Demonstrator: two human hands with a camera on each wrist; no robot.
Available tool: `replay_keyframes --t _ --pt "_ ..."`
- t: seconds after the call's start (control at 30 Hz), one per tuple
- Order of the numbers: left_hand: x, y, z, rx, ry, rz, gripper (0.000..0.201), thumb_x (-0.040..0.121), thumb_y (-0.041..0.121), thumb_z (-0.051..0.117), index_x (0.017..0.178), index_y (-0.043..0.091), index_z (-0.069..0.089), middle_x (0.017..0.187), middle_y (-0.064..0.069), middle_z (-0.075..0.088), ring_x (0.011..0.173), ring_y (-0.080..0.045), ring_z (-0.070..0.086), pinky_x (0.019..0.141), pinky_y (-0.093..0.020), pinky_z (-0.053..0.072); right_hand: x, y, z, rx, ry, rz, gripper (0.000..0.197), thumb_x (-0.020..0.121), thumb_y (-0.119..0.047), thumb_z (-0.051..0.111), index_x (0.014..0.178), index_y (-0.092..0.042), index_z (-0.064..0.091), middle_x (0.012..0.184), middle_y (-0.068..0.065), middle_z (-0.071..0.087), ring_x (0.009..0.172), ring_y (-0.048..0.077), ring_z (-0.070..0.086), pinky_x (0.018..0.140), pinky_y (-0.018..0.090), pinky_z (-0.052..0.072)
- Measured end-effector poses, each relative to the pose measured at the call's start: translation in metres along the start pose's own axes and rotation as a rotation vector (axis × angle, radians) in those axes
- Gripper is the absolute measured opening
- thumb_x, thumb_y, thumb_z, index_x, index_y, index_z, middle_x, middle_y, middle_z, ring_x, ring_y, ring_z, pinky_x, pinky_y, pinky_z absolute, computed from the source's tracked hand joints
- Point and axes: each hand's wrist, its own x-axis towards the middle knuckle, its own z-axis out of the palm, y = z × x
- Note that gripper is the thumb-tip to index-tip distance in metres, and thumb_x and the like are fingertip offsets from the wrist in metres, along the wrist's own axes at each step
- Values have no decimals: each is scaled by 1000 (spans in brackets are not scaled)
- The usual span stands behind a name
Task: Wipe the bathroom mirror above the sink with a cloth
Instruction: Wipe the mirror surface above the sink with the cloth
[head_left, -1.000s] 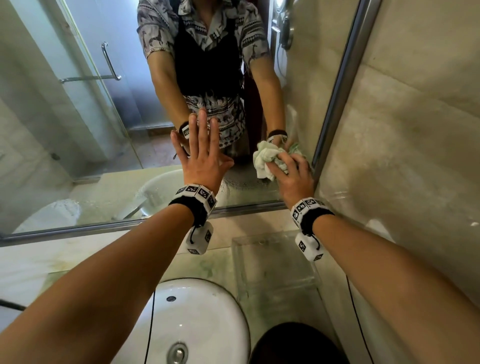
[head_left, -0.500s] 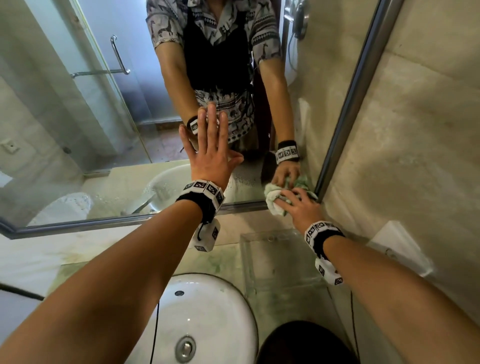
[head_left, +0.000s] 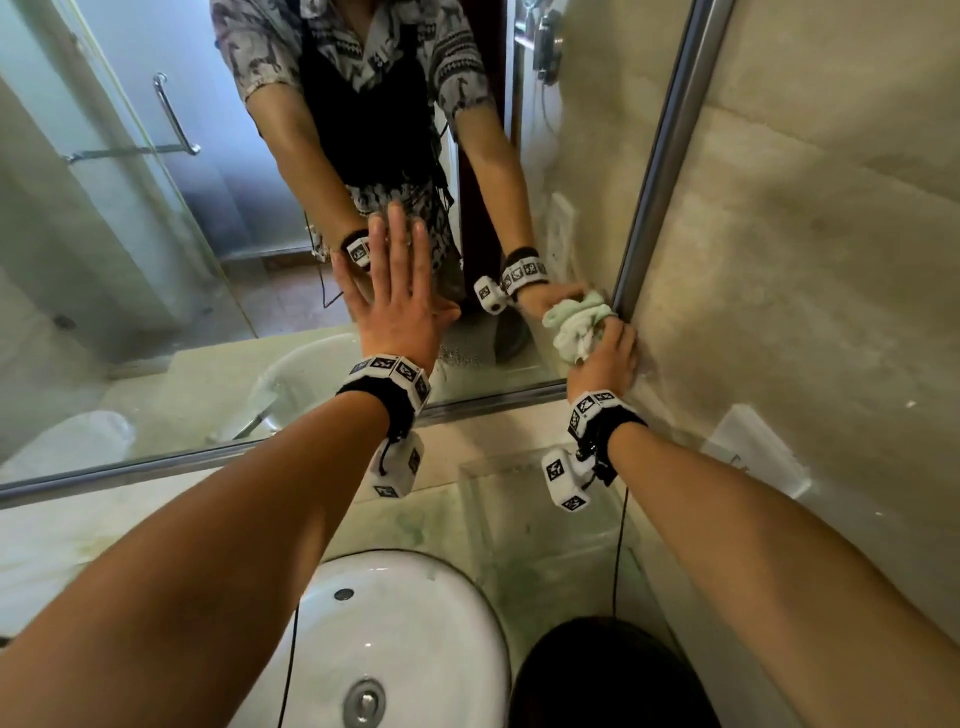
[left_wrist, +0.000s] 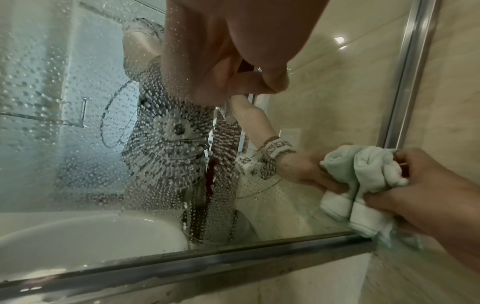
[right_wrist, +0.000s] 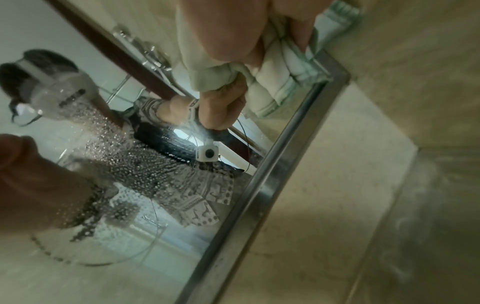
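Right hand (head_left: 605, 358) grips bunched cloth (head_left: 576, 325) at mirror's (head_left: 130, 260) lower right corner; left hand (head_left: 400, 306) flat, fingers straight; droplets remain mid-glass.

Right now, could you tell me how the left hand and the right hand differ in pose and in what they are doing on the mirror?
The left hand lies flat, fingers straight, on the mirror; the right hand is curled round a bunched cloth. The left hand holds nothing; the right grips the cloth. The left sits nearer the mirror's middle, among droplets; the right is at the lower right corner by the frame. Both wear wrist bands.
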Motion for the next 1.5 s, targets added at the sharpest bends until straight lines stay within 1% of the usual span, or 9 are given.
replay_keyframes --t 0.1,0.27,0.47,0.6,0.7,0.8,0.93,1.17,1.5 --pt "1 -2 2 -3 12 23 116 79 69 60 156 14 -8 164 -15 0 151 -33 3 115 -68 7 -8 -7 15 85 -11 157 52 73 -4 63 121 -8 43 133 17 42 117 40 45 103 45 34" --pt "1 -2 2 -15 20 36 115 80 71 56 155 15 -10 164 -13 2 151 -33 6 114 -66 5 -31 -34 39 146 -192 354 72 81 -7 59 143 -7 24 149 16 26 129 37 35 110 43 27" --pt "2 -1 -2 -5 -28 23 110 80 72 53 157 16 -1 164 -12 0 151 -32 3 114 -66 3 -54 -67 42 209 -305 331 60 79 -2 56 133 -9 31 135 13 37 108 36 51 93 41 45" --pt "-2 1 -10 11 -40 9 103 84 59 59 158 16 1 165 -11 -1 152 -30 1 116 -66 7 -54 -63 27 387 -363 300 41 81 -6 58 118 -7 42 119 13 51 90 26 55 74 27 40" --pt "-7 -8 -25 40 -65 58 101 81 40 65 158 16 5 165 -11 -2 152 -30 -1 115 -65 10 -50 -54 12 438 -400 254 31 83 -17 60 112 -9 51 109 13 61 94 27 60 76 27 41" --pt "-13 -19 -40 42 -106 66 97 81 37 60 158 18 5 165 -7 -3 152 -28 -3 118 -62 6 -43 -55 -1 389 -301 141 35 85 -21 59 118 -10 57 120 14 56 106 31 57 88 34 46" --pt "-23 -41 -51 25 -137 -85 99 84 46 63 158 16 5 165 -6 0 152 -28 -3 119 -60 6 -25 -69 -24 374 -137 -65 40 83 -13 64 122 -8 58 133 12 47 119 32 46 97 31 38" --pt "-31 -79 -40 15 -101 -172 114 80 70 56 158 15 -6 164 -12 -12 151 -31 -9 117 -63 6 10 -99 -40 279 147 -303 60 82 -6 63 137 -26 48 136 5 47 120 30 44 100 37 39" --pt "-27 -82 -11 -48 -5 -152 102 87 74 44 158 16 -1 164 -16 -2 150 -36 -3 117 -64 0 -43 -70 26 27 128 -473 71 74 4 61 135 -32 52 139 -3 48 122 33 41 98 43 46"
